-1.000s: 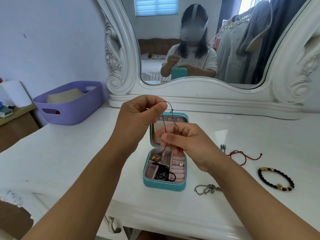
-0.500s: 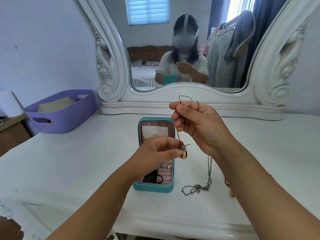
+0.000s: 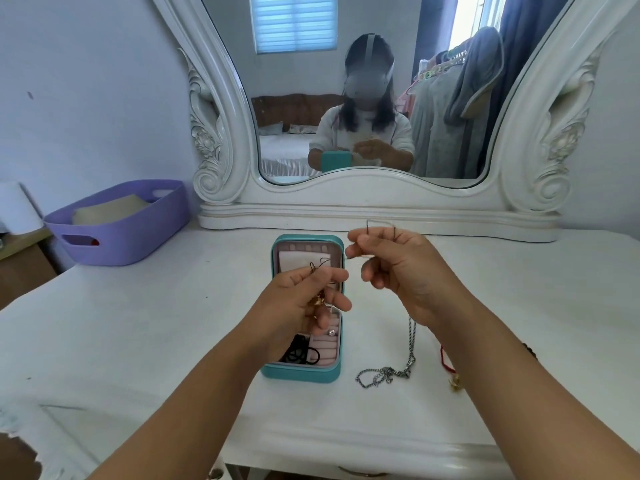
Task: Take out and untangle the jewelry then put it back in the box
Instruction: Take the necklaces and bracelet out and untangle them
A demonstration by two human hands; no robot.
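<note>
Both hands, left (image 3: 304, 303) and right (image 3: 398, 268), pinched the thin black cord necklace (image 3: 381, 223) with gold pendant; pulling apart risked tightening the knot.

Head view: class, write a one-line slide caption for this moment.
Both hands, left and right, pinch a thin black cord above the open teal box; a silver chain lies beside it.

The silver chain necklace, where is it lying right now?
The silver chain necklace lies on the white dresser top, just right of the teal jewelry box, under the right forearm, with a red cord beside it.
</note>
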